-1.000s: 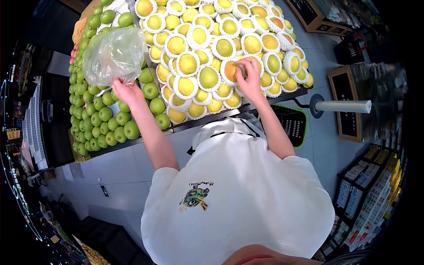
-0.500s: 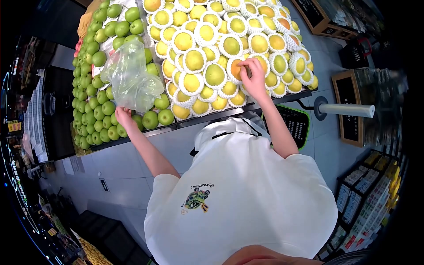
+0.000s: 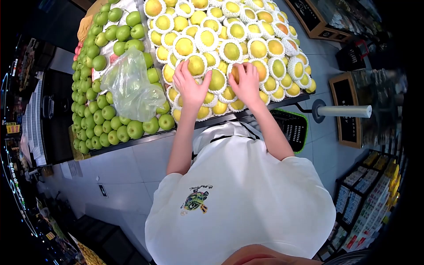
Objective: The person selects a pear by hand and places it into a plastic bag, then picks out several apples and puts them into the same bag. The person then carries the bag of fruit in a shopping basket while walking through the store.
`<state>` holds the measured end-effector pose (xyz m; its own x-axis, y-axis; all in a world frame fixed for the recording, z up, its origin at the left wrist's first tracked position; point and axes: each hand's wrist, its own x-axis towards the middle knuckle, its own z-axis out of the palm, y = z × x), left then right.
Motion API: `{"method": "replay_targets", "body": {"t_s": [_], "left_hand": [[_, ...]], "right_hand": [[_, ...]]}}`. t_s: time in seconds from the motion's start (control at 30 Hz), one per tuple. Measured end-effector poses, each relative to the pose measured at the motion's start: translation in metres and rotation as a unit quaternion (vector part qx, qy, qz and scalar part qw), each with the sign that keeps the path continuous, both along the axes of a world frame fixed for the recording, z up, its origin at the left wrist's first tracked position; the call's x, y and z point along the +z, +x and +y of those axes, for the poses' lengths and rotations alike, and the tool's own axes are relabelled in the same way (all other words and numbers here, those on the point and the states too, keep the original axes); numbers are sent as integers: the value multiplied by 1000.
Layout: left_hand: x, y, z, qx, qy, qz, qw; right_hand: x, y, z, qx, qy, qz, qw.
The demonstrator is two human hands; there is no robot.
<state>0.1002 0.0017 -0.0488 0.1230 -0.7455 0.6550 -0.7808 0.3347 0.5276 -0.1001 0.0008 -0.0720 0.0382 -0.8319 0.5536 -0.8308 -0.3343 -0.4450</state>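
Observation:
My left hand [image 3: 191,87] is over the pile of round yellow fruit, its fingers spread around a foam-netted yellow fruit [image 3: 196,65]. To its right, my right hand [image 3: 246,86] has its fingers curled over an orange-yellow fruit [image 3: 235,74], which is partly hidden. Between my hands lies a greenish-yellow fruit [image 3: 216,81] in a white foam net. A clear plastic bag [image 3: 132,88] rests, crumpled, on the green apples [image 3: 108,112] to the left, with neither hand on it.
The fruit stand's dark front edge [image 3: 150,137] runs just before my body. Right of the stand is a roll of bags [image 3: 346,111] on a holder. Below it sits a dark basket with a green rim [image 3: 304,132]. Shelves of packages [image 3: 366,198] stand at lower right.
My left hand has left the plastic bag and moved right, onto the yellow fruit. My right hand stays at the orange-yellow fruit, shifted slightly left and down.

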Motion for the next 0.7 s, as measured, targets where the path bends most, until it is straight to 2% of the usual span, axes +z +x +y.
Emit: {"method": "replay_targets", "body": {"t_s": [0.07,0.23,0.3,0.37,0.43,0.5,0.57,0.7], "left_hand": [[-1,-11,-12,28,63,-29,997],[-6,-15,-28,42,97,-80,991],[-8,-12,-29,30,131,-75,988],[-7,-11,-27,18,132,-85,988],[-5,-8,-25,8,131,-92,987],[-6,-4,-26,-21,127,-94,987],[-8,-4,-26,-21,122,-95,988],[-4,-9,-25,-2,123,-64,990]], "right_hand": [[0,-3,-1,2,-5,-8,1000],[12,2,-11,-17,-13,-67,998],[15,4,-27,-24,-26,-64,997],[29,11,-40,-40,-24,-8,999],[32,14,-50,-30,-9,-4,999],[32,17,-60,-10,82,28,996],[33,18,-66,-20,78,35,996],[41,12,-73,-11,128,-18,991]]}}
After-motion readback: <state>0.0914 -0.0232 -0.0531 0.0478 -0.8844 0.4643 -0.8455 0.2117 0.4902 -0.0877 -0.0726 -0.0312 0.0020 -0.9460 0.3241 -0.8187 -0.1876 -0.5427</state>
